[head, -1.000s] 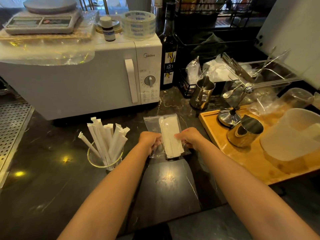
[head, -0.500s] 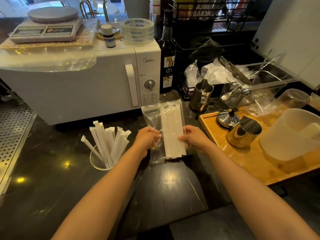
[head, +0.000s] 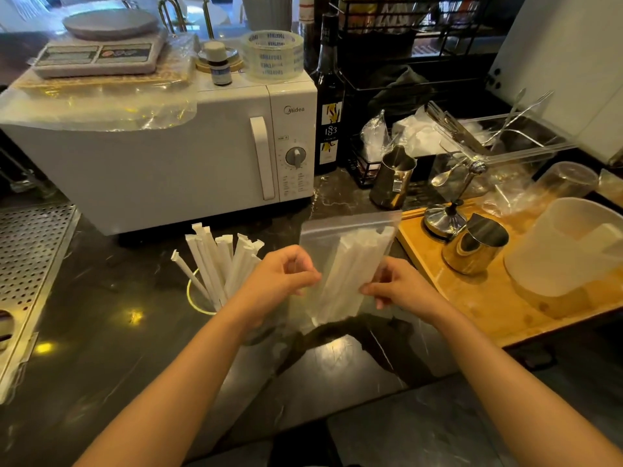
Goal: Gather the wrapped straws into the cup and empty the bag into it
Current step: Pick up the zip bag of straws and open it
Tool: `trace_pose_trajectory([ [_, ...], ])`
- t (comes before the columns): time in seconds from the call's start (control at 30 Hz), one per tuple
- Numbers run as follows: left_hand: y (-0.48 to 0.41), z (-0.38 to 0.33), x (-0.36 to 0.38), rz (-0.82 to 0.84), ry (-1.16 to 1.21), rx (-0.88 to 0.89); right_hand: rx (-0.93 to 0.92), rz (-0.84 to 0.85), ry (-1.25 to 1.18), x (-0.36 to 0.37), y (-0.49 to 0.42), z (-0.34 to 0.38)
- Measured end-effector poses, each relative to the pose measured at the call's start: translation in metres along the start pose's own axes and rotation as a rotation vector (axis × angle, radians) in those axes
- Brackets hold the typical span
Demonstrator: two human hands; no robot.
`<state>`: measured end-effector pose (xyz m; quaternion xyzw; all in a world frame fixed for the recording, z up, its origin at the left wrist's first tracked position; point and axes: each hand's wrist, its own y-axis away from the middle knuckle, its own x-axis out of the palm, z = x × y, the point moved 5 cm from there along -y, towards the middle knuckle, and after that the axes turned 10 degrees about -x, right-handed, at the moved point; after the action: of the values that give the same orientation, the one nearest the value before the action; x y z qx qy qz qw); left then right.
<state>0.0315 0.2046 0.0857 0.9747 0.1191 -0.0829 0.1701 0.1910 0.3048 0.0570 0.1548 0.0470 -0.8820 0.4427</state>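
Both hands, left and right, pinch the bag of straws upright above the counter, beside the cup already holding straws; emptying is in hand, so next, likely, open its top and tip it cupward.

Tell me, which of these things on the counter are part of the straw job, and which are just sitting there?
In use: clear bag of wrapped straws, held by left hand and right hand; glass cup with straws standing in it.

Lying about: microwave, scale, tape roll, syrup bottle, steel jugs, wooden tray.
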Motion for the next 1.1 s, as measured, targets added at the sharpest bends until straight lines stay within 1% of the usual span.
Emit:
trace_pose_trajectory([
  [0.1,0.018,-0.004,-0.003,0.008,-0.046,0.049,-0.008,0.066,0.023,0.010,0.004,0.002],
  [0.23,0.036,-0.010,-0.010,-0.009,-0.145,0.098,-0.006,0.093,0.027,0.019,0.005,0.005],
  [0.33,0.046,-0.015,-0.014,0.009,-0.091,0.094,-0.005,0.110,0.011,0.027,0.004,0.006],
  [0.5,0.055,-0.021,-0.016,0.024,-0.097,0.092,0.009,0.141,-0.028,0.040,0.001,0.010],
  [0.63,0.055,-0.018,-0.018,0.027,-0.146,0.044,0.021,0.111,-0.033,0.043,-0.001,0.013],
  [0.73,0.054,-0.015,-0.017,0.109,-0.124,-0.042,-0.018,0.050,-0.026,0.042,-0.001,0.023],
  [0.9,0.055,-0.017,-0.013,0.221,-0.120,-0.103,-0.055,-0.057,-0.059,0.045,0.002,0.035],
  [1.1,0.051,-0.021,-0.002,0.307,-0.069,-0.119,-0.076,-0.079,-0.116,0.053,0.016,0.048],
])
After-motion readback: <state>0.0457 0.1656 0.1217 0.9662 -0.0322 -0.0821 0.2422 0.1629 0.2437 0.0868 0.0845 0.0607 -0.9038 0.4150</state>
